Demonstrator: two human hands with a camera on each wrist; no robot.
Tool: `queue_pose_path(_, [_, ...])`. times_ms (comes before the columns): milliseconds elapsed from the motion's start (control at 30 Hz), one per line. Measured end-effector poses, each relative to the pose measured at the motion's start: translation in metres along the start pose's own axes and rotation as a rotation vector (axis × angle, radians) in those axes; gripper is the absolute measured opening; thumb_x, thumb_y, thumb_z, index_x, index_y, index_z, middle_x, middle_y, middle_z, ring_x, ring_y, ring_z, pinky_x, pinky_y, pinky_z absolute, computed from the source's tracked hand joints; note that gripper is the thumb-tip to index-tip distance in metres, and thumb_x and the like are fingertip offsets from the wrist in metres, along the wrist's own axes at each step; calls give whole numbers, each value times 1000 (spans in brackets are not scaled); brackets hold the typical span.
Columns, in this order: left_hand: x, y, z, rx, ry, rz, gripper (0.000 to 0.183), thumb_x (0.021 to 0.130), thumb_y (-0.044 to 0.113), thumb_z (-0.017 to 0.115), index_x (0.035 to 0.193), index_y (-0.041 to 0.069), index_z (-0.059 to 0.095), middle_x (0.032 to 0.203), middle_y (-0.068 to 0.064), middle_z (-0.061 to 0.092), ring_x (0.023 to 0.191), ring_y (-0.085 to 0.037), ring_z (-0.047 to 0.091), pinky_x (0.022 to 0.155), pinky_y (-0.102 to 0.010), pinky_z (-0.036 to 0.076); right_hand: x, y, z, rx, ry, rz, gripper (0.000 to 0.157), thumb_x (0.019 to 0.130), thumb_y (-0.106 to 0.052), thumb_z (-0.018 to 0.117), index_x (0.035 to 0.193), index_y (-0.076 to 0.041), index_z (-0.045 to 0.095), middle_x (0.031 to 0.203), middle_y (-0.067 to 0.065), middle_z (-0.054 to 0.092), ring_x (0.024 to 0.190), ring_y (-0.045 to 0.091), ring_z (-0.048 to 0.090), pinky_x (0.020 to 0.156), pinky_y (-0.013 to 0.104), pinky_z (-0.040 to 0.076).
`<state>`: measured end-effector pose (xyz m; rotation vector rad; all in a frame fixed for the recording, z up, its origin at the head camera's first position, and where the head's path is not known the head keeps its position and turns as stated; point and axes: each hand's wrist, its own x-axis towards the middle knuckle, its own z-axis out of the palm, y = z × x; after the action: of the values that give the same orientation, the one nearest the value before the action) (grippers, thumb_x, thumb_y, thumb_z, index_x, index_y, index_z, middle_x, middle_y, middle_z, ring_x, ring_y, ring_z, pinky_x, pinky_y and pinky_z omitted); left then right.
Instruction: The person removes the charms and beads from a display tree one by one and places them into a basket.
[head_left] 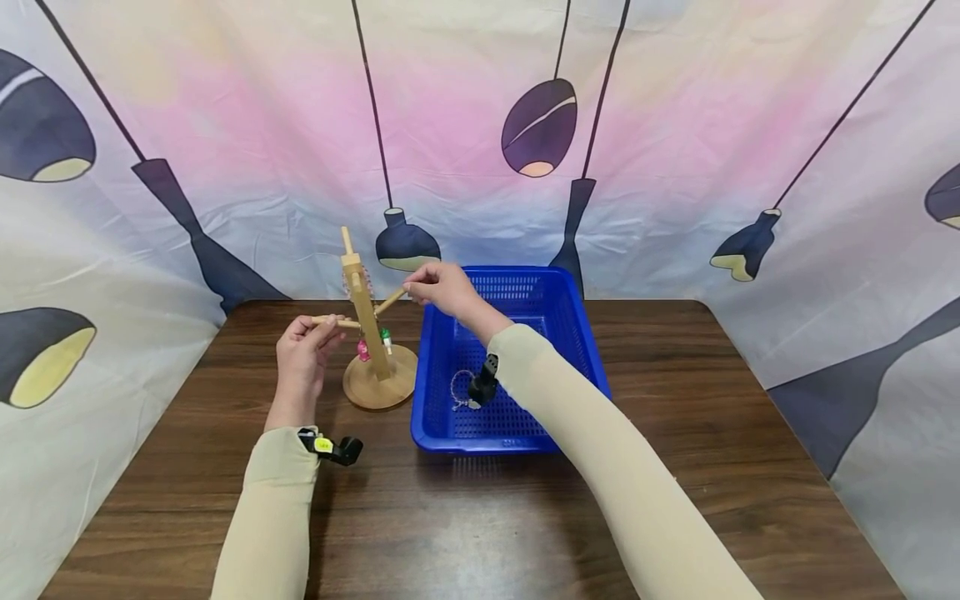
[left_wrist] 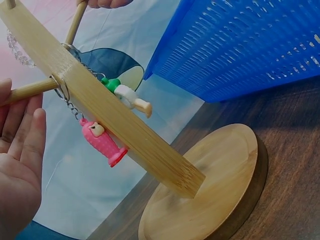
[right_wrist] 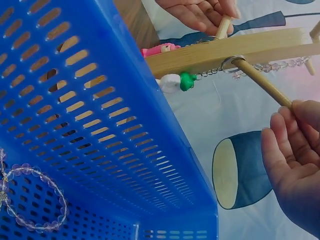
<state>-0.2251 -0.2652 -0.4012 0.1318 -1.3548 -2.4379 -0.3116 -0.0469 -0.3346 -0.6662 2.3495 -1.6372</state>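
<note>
Two hands, the left (head_left: 300, 358) and right (head_left: 450, 292), are pinching separate pegs (left_wrist: 32, 92) of the wooden stand (head_left: 375, 342) near the tabletop's (head_left: 675, 375) far edge, uneven tugging risking a topple.

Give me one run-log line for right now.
left hand: pinching left peg | right hand: pinching right peg | pink charm: on left peg | green-white charm: on right peg | one bracelet: in blue basket

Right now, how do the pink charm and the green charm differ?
The pink charm is almost all pink; the green charm is green, white and tan. The pink charm hangs from the peg in the left hand, the green charm from the peg in the right hand. Both hang by a metal ring and chain.
</note>
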Motion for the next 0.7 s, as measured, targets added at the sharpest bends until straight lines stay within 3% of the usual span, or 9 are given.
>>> queue_pose_path(167, [3,0,1,8,6,-14,19,95,-1,61,79,9,63,78,1,77,73,-6,74,68,-18,62,-4,1,0,-22,-2,1,16,98,-15,63,104,-2,71,106,17,71,89,20,68,92,41,60])
queue_pose_path(367, [8,-1,2,-17,15,-41,16,93,0,64,79,8,65,77,0,76,72,-7,74,67,-18,61,-12,0,-1,-63,-17,-31,15,98,-14,63,103,-2,71,108,17,69,98,33,67,92,47,59])
queue_pose_path(467, [11,-2,3,-37,16,-55,15,92,0,66,79,8,66,76,-1,76,71,-8,73,67,-18,61,-16,0,-2,-83,-32,-58,14,97,-14,64,102,-2,71,106,16,69,97,33,66,92,48,59])
queue_pose_path(700, [19,-3,5,-8,-2,-84,20,95,2,63,77,9,69,75,0,76,70,-7,74,68,-18,62,-25,-1,-1,-134,-58,-103,13,96,-14,65,101,-4,72,106,13,70,90,18,67,78,25,59])
